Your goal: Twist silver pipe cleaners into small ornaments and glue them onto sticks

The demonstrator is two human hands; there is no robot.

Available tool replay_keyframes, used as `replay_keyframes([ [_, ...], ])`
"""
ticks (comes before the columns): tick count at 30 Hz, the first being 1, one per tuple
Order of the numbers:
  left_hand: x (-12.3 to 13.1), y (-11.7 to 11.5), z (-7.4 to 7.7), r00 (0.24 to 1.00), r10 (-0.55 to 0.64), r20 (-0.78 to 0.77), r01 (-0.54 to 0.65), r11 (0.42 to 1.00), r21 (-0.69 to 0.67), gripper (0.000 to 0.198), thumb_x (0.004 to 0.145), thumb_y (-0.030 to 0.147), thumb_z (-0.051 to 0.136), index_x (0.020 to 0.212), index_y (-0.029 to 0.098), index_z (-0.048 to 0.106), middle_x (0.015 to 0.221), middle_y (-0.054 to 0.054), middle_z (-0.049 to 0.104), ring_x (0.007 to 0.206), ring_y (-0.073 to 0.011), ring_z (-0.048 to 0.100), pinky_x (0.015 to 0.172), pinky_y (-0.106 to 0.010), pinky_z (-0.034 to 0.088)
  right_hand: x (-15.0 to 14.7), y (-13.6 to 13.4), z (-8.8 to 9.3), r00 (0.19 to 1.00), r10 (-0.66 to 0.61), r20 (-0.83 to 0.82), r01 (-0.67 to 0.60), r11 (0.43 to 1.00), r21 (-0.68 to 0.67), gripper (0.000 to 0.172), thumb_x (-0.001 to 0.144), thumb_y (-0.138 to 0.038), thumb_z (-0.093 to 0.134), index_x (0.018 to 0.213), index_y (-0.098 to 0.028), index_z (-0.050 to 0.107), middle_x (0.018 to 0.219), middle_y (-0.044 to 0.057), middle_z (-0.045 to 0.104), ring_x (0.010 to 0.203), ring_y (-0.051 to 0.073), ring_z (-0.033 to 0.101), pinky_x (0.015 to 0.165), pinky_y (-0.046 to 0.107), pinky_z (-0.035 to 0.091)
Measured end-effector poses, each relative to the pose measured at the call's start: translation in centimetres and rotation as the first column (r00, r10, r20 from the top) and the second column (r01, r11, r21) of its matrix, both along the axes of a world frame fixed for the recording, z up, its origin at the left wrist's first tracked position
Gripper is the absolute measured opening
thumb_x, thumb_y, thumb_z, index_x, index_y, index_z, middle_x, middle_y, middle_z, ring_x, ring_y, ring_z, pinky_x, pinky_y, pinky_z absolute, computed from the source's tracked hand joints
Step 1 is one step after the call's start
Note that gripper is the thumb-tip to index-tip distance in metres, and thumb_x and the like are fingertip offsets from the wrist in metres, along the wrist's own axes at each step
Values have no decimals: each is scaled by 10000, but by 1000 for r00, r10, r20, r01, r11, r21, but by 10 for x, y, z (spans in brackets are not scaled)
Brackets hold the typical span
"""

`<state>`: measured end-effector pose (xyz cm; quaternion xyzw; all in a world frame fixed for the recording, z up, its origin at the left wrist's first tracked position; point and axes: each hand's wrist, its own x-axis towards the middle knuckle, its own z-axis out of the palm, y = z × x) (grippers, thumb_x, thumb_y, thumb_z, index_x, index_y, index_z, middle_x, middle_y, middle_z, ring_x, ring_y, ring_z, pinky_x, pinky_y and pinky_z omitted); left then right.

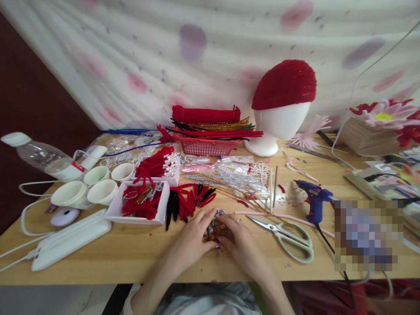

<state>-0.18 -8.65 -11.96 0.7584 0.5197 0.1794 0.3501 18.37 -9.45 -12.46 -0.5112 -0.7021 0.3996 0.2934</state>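
Near the table's front edge, my left hand [196,229] and my right hand [242,239] close in from either side on a small cluster of silver and gold tinsel pieces [215,229]. Fingers of both hands curl round it and partly hide it, so its exact shape is unclear. A ring shows on one right finger. Just beyond my left hand lie red and black fuzzy pipe-cleaner pieces [185,202]. To the right of my right hand rest scissors [274,228] with pale green handles, blades slightly apart.
A blue glue gun [315,201] with a black cable lies right. White boxes [136,218] of red pieces, paper cups [102,192], a bottle [44,155] and a power strip [72,240] occupy the left. Behind stand a red basket [206,146] and a red-capped foam head [278,122].
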Motion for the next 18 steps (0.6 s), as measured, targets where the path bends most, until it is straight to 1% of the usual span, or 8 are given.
replay_keyframes([
  [1, 2, 4, 0, 1000, -24, 1, 24, 1000, 10, 808, 772, 77, 752, 1501, 245, 448, 1504, -127, 520, 1379, -313, 507, 1134, -492, 424, 1, 1, -2, 999, -23, -35, 24, 1000, 4, 555, 735, 40, 541, 1209, -220, 666, 1133, 90, 667, 1042, 253, 658, 936, 423, 548],
  [3, 5, 10, 2, 998, -57, -4, 57, 998, 29, 706, 777, 83, 756, 1428, 253, 543, 1418, -111, 586, 1294, -302, 584, 1098, -474, 460, 3, 2, -7, 989, -31, -142, 30, 999, -12, 535, 717, 30, 516, 1162, -220, 673, 1096, 83, 671, 983, 239, 681, 873, 396, 578],
  [5, 7, 14, 3, 997, -76, -15, 77, 996, 43, 553, 801, 92, 744, 1322, 241, 633, 1311, -95, 636, 1189, -280, 647, 1040, -435, 502, 4, 4, -10, 964, -37, -262, 23, 998, -55, 437, 725, 10, 490, 1058, -207, 671, 1060, 81, 685, 923, 219, 707, 816, 363, 600],
  [7, 9, 15, 4, 996, -82, -25, 83, 995, 50, 420, 838, 95, 711, 1236, 225, 676, 1246, -88, 653, 1128, -265, 668, 996, -409, 520, 3, 7, -12, 945, -96, -314, 71, 993, -91, 291, 739, -32, 511, 940, -199, 640, 966, 70, 706, 853, 214, 720, 760, 345, 606],
  [9, 10, 15, 4, 996, -83, -29, 84, 995, 50, 329, 871, 85, 661, 1177, 205, 690, 1204, -91, 663, 1101, -264, 671, 977, -409, 520, 0, 9, -12, 946, -157, -284, 136, 986, -91, 168, 754, -85, 553, 856, -202, 617, 854, 52, 719, 789, 220, 718, 724, 345, 595],
  [11, 12, 15, 4, 997, -77, -23, 78, 996, 46, 275, 887, 76, 617, 1130, 182, 692, 1164, -103, 673, 1075, -279, 672, 958, -426, 518, -1, 10, -11, 957, -166, -238, 155, 986, -63, 152, 764, -103, 546, 841, -200, 634, 816, 50, 737, 764, 223, 719, 721, 352, 585],
  [15, 11, 18, 5, 998, -48, 45, 47, 999, 23, 278, 842, 18, 577, 1023, 193, 696, 1097, -80, 691, 1052, -268, 665, 947, -401, 501, 9, 12, -4, 975, -90, -201, 93, 996, 3, 235, 800, -96, 502, 890, -199, 694, 893, 68, 776, 848, 230, 742, 790, 360, 587],
  [18, 6, 19, 7, 991, 30, 129, -29, 1000, -10, 154, 844, 81, 603, 881, 209, 682, 1021, -54, 695, 1000, -239, 666, 923, -364, 499, 18, 19, 1, 981, -162, -106, 171, 981, 86, 214, 882, -159, 522, 998, -194, 698, 984, 93, 764, 860, 239, 732, 742, 354, 586],
])
